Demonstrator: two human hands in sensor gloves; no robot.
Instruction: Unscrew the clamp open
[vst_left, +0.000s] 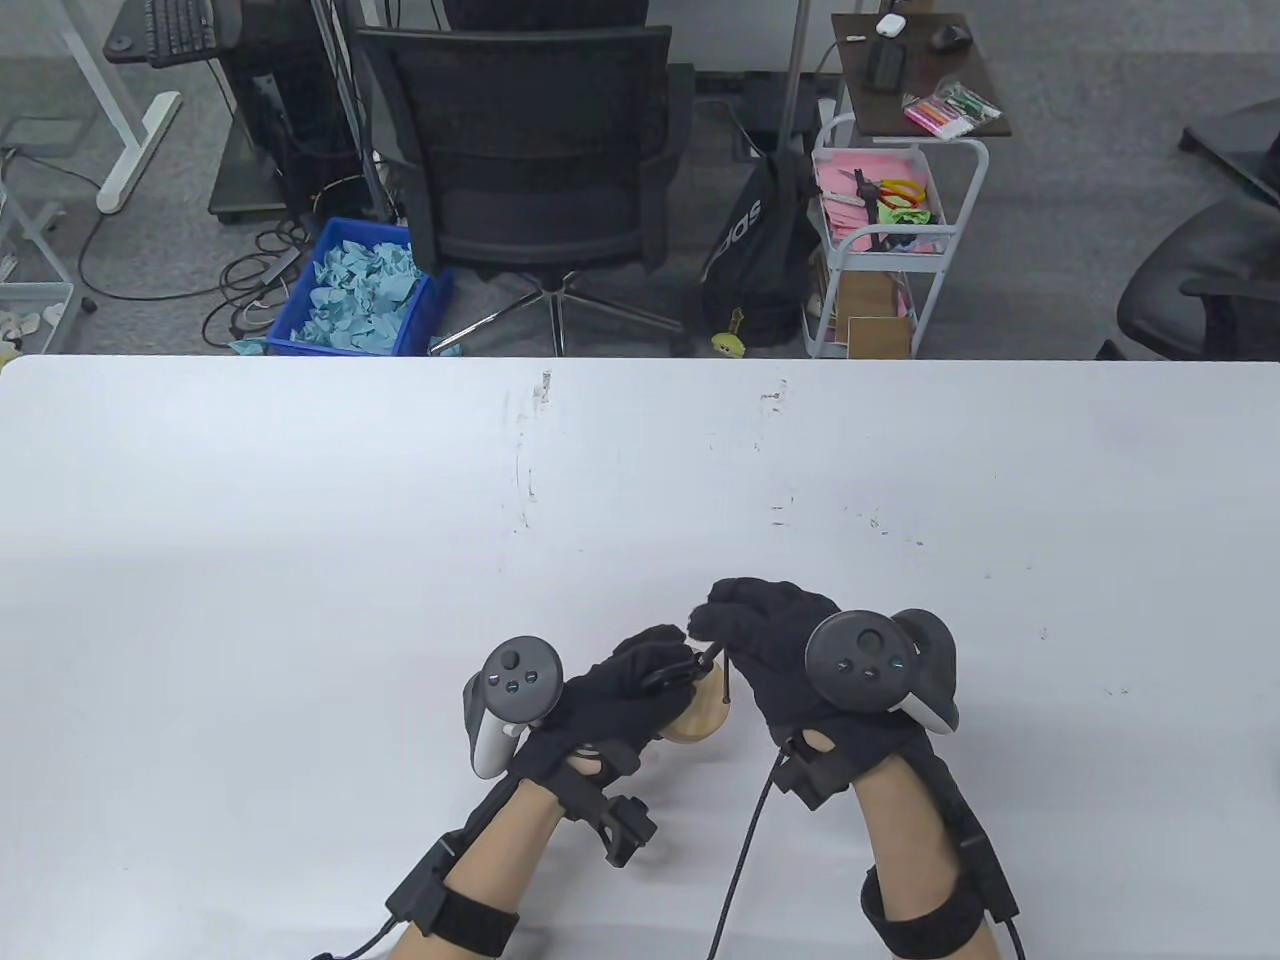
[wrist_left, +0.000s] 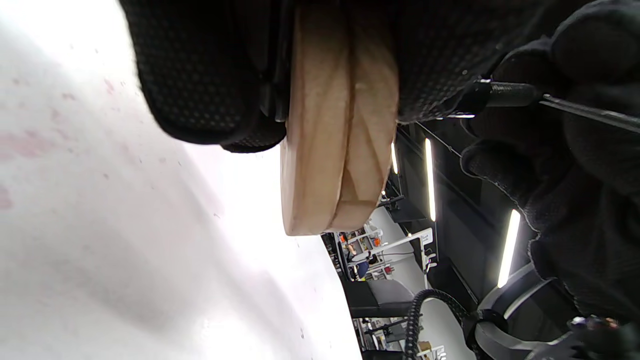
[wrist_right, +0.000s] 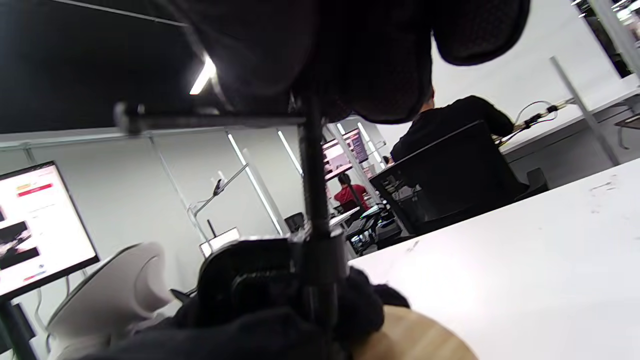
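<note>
Near the front of the table: the clamp (vst_left: 672, 678) sits between the two gloved hands, close to the person.
Clamp: it is small and black, and most of it is hidden under the gloves.
Wood: two round wooden discs (wrist_left: 336, 150) sit in the clamp, pressed flat together, one edge close to the white table (vst_left: 300, 520).
Screw: a long thin black screw (wrist_right: 312, 200) runs up from the clamp body.
Bar: a thin cross bar (wrist_right: 200, 120) goes through the top of the screw, like a little handle.
Left hand (vst_left: 625, 700): it is wrapped around the clamp and the wood, holding them in place.
Right hand (vst_left: 775, 650): its fingertips pinch the top of the screw by the bar. I think the thumb is on the bar too, but the glove is too dark to be sure.
Step now: turning the screw to loosen it, I would say.
How far: the discs look tight together, so the clamp is probably not open yet.
How to do it well: hold the clamp body very still with the left hand. Push the bar round in small turns. Let go, take a new hold, and turn again. Keep the wood low over the table so it cannot fall far when it comes loose.
</note>
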